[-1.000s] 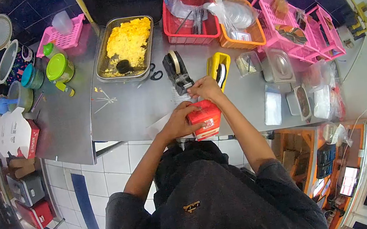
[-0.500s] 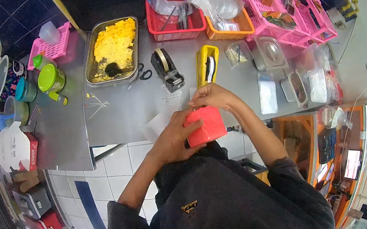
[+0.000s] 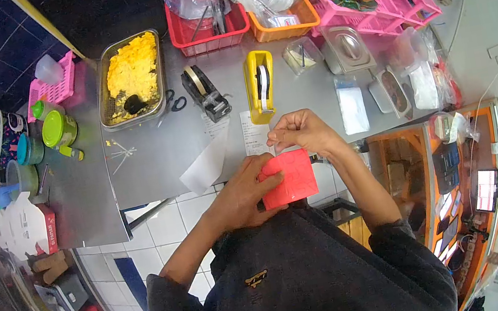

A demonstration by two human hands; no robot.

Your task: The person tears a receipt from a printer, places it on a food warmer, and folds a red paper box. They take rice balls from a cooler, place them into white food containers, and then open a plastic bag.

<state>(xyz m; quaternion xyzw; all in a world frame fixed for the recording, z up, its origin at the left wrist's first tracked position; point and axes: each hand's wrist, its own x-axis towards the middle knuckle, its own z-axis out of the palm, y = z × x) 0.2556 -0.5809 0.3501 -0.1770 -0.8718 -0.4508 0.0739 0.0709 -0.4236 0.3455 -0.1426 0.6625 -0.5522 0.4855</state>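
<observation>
My left hand [image 3: 243, 192] is wrapped round a red box [image 3: 289, 177], its thumb lying across the front face. The box is held in front of my body, just off the table's front edge. Above the box's top edge is my right hand [image 3: 303, 134], its thumb and index finger pinched together. Something thin and pale may be between those fingertips; it is too small to make out. Printed paper slips [image 3: 254, 133] lie on the table behind my right hand. A yellow tape dispenser [image 3: 259, 88] and a black tape dispenser [image 3: 204, 94] stand beyond them.
A tray of yellow food [image 3: 131, 73] with a black scoop is at the back left, scissors [image 3: 175, 102] beside it. Red [image 3: 211, 44] and orange [image 3: 287, 30] baskets line the back. Lidded tubs [image 3: 59, 128] stand left; metal containers [image 3: 346, 47] sit right.
My head view has shifted, so the table's things appear further left. The red box now shows its face more squarely. My right hand has risen slightly off the box's top edge.
</observation>
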